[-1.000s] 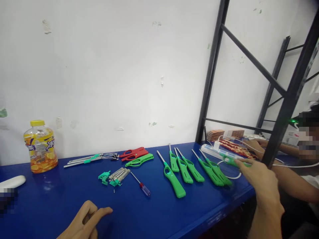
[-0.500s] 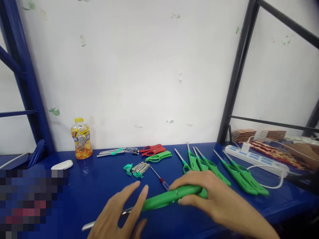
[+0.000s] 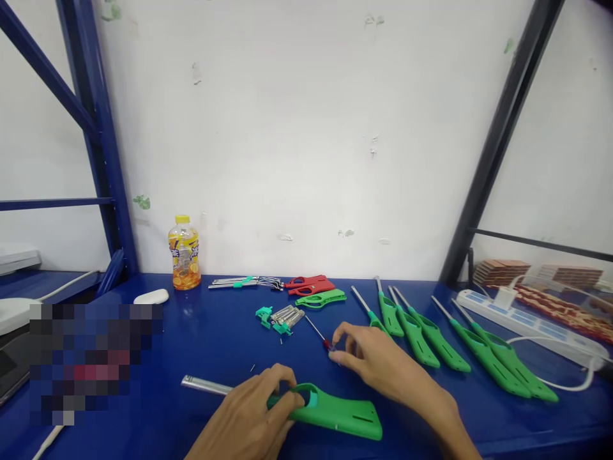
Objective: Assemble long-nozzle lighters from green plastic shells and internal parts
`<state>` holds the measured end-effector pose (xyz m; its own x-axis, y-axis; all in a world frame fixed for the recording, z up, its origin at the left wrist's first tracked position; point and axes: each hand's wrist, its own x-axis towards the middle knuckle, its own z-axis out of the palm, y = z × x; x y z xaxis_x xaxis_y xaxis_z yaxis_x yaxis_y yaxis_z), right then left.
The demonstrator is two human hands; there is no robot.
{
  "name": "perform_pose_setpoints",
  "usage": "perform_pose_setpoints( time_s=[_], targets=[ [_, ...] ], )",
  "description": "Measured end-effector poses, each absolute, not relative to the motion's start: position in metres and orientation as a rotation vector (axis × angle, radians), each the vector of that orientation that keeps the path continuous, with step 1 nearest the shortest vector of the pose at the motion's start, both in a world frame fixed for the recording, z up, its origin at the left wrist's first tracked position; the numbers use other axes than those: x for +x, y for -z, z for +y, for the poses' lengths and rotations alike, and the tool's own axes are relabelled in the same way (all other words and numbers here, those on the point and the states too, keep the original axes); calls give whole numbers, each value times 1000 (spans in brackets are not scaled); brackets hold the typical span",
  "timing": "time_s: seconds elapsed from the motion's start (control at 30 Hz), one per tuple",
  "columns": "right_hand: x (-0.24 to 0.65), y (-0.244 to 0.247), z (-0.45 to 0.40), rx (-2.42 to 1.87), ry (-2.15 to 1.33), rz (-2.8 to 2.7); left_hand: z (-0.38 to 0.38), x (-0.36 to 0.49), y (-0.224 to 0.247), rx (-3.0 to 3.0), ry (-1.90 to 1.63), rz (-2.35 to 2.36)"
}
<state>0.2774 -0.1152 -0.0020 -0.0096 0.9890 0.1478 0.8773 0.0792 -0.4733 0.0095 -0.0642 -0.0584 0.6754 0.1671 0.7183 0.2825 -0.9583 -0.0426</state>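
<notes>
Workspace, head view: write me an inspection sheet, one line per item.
Surface: blue table, with two tiny slivers lying loose.
Things: green lighter in the left hand; screwdriver at the right fingertips; six more lighters lie to the right.
Clutter: teal parts, silver cylinders, red casings, metal rods, bottle.
Hands: left hand grips the lighter; right hand is at the screwdriver handle, grip unclear.
Cables: white cable curves beside the power strip.
Surroundings: scuffed white wall, blue frame, black upright.
Spills: nothing seen.
</notes>
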Motion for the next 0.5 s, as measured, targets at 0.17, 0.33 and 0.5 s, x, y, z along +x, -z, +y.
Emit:
perform_pose_setpoints(
  time_s=[0.17, 0.33, 0.5],
  targets=[
    [277, 7, -123, -1836, -370, -2059, -61, 5, 63, -2849, 1084, -408],
    [284, -4, -130, -1781, -433, -2153, -68, -1, 58, -2974, 854, -481],
    [285, -9, -133, -1775, -410, -2163, -69, -4, 72, -2827, 848, -531]
  ],
)
